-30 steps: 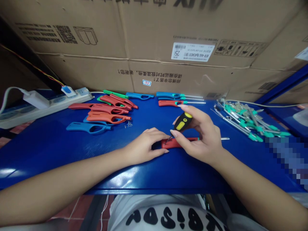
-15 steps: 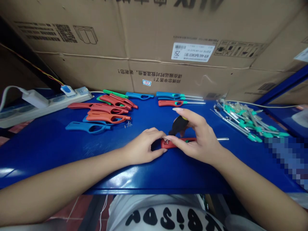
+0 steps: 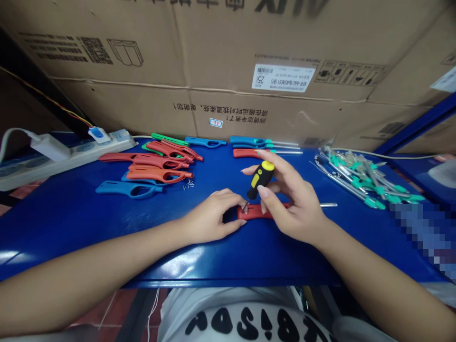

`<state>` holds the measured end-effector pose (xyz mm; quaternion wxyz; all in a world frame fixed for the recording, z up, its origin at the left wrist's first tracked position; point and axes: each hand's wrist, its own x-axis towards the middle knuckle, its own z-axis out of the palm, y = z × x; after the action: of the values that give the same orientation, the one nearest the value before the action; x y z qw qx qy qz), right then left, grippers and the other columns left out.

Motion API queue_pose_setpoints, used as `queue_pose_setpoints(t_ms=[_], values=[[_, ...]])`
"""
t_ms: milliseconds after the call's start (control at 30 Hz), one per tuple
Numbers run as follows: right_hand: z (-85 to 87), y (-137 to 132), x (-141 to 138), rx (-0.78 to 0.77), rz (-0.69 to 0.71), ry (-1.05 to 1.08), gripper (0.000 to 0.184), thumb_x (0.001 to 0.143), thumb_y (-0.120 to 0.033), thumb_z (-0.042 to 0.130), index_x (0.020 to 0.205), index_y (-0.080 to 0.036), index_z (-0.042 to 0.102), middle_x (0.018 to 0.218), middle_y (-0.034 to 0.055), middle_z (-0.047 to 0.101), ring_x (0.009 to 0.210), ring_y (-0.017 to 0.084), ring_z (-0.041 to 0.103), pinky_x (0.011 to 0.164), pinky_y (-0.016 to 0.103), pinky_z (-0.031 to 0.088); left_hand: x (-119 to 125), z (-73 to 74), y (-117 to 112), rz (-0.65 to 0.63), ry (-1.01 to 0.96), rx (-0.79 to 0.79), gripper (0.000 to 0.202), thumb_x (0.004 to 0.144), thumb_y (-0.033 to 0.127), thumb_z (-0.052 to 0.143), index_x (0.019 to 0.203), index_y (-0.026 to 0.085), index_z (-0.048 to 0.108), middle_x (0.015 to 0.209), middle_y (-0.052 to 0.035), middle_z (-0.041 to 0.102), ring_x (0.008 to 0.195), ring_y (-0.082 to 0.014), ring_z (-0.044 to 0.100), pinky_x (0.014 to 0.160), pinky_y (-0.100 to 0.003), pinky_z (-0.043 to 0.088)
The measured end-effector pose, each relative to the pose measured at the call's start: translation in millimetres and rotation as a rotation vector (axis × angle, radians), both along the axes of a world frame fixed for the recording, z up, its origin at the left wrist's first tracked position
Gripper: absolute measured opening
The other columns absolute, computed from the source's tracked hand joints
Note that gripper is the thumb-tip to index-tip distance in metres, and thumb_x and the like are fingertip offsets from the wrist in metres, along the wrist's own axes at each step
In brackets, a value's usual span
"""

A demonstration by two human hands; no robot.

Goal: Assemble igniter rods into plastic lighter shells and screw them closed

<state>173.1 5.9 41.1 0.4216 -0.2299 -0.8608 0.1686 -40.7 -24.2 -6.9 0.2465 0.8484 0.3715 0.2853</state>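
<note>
A red stick lighter (image 3: pixel 259 213) lies flat on the blue table, its metal tube pointing right. My left hand (image 3: pixel 214 216) pinches the rear end of its handle between thumb and fingers. In my right hand (image 3: pixel 294 202) is a short black and yellow screwdriver (image 3: pixel 261 179), gripped between thumb and fingers. It leans to the right, with its tip down at the lighter's rear end beside my left fingertips. Whether a screw sits under the tip is too small to tell. My right hand hides the lighter's trigger part.
Red, orange, blue and green lighter shells (image 3: pixel 155 173) lie back left, beside small screws (image 3: pixel 188 184). Blue and red lighters with metal tubes (image 3: pixel 249 141) lie at the back. Lighter tubes with green parts (image 3: pixel 366 180) are heaped right. A power strip (image 3: pixel 81 154) and cardboard box (image 3: pixel 213 57) border the table.
My right hand has shifted its fingers on the screwdriver, whose yellow-marked handle now shows more fully. The left hand and the red lighter have stayed in place.
</note>
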Motion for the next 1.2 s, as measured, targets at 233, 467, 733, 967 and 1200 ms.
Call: queue_pose_setpoints(t_ms=[233,467,733,967,1200], values=[[-3.8,15.7,6.8,0.309,-0.197,0.029,0.051,0.083,-0.038,0.078,0.127,-0.024,0.057,0.102,0.0061,0.072,0.061,0.016,0.064,0.060,0.033,0.058,-0.6,0.5,0.3,-0.017,-0.001,-0.011,0.017,0.089,0.020,0.067,0.104,0.020,0.060,0.107,-0.0039,0.068,0.102,-0.0215,0.060,0.094,-0.037,0.046],[5.7,14.2,9.7,-0.055,-0.042,0.040,0.039,0.102,-0.028,0.048,0.141,-0.029,0.051,0.125,0.0072,0.068,0.062,0.012,0.066,0.060,0.029,0.060,-0.5,1.7,0.7,-0.011,0.011,-0.034,0.019,0.088,0.019,0.068,0.105,0.019,0.062,0.106,-0.0041,0.067,0.101,-0.0216,0.059,0.094,-0.037,0.046],[19.7,5.0,14.1,0.212,-0.025,-0.057,0.046,0.100,-0.018,0.044,0.145,-0.023,0.051,0.127,0.0096,0.068,0.080,0.018,0.071,0.071,0.035,0.060,-0.5,-0.1,2.8,-0.018,-0.027,-0.044,0.018,0.087,0.020,0.070,0.104,0.020,0.062,0.106,-0.0028,0.069,0.099,-0.0198,0.060,0.093,-0.034,0.045],[22.8,3.0,17.4,0.525,-0.180,-0.066,0.033,0.090,-0.023,0.069,0.123,-0.023,0.067,0.082,0.0026,0.074,0.068,0.017,0.069,0.060,0.030,0.055,-0.9,-2.0,4.6,-0.025,-0.058,-0.042,0.020,0.088,0.025,0.073,0.105,0.020,0.063,0.106,-0.0027,0.071,0.101,-0.0191,0.061,0.093,-0.033,0.046],[18.2,5.0,13.9,0.139,-0.044,-0.014,0.038,0.097,-0.024,0.056,0.134,-0.028,0.061,0.106,0.0043,0.075,0.083,0.019,0.071,0.073,0.034,0.061,-0.6,-0.9,4.3,-0.029,-0.023,-0.041,0.017,0.089,0.027,0.071,0.103,0.021,0.063,0.105,-0.0033,0.070,0.100,-0.0207,0.061,0.093,-0.035,0.046]])
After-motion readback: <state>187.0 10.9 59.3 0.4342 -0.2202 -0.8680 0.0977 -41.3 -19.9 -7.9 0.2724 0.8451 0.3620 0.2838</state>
